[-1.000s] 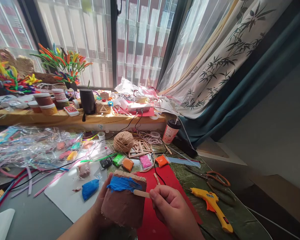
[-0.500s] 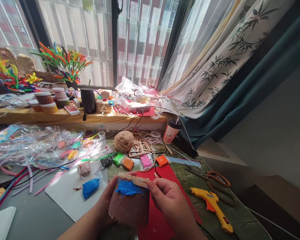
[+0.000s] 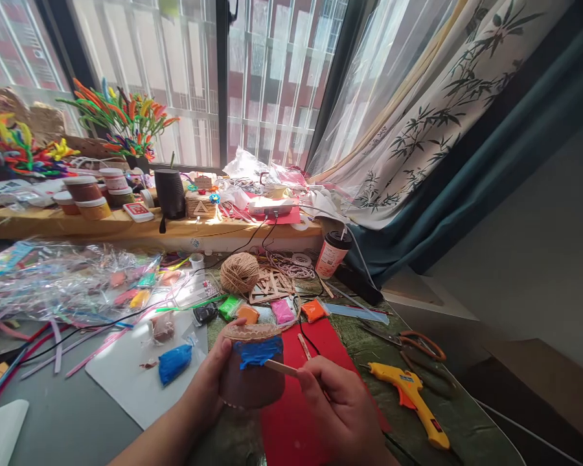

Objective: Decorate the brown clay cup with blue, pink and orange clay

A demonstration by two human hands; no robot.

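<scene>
My left hand (image 3: pixel 212 372) is wrapped round the left side of a brown pot (image 3: pixel 250 388) with a beaded or braided rim. A patch of blue clay (image 3: pixel 256 351) is smeared across the pot's upper wall. In my right hand (image 3: pixel 337 398) is a flat wooden craft stick (image 3: pixel 282 368), its tip touching the lower edge of the blue patch. Below the hands lies a red sheet (image 3: pixel 291 421). On a white board (image 3: pixel 121 382) to the left rests a packet of blue clay (image 3: pixel 173 364).
A yellow glue gun (image 3: pixel 411 401) and orange-handled scissors (image 3: pixel 420 343) lie at the right. Behind the pot are clay packets (image 3: pixel 282 311), a twine ball (image 3: pixel 240 273), loose wooden sticks (image 3: pixel 273 285) and a paper cup (image 3: pixel 333 254). Plastic bags (image 3: pixel 68 278) cover the back left.
The pot has tilted so its rim shows more. The craft stick has moved down from near the rim to the blue patch's lower edge, and the blue patch looks wider.
</scene>
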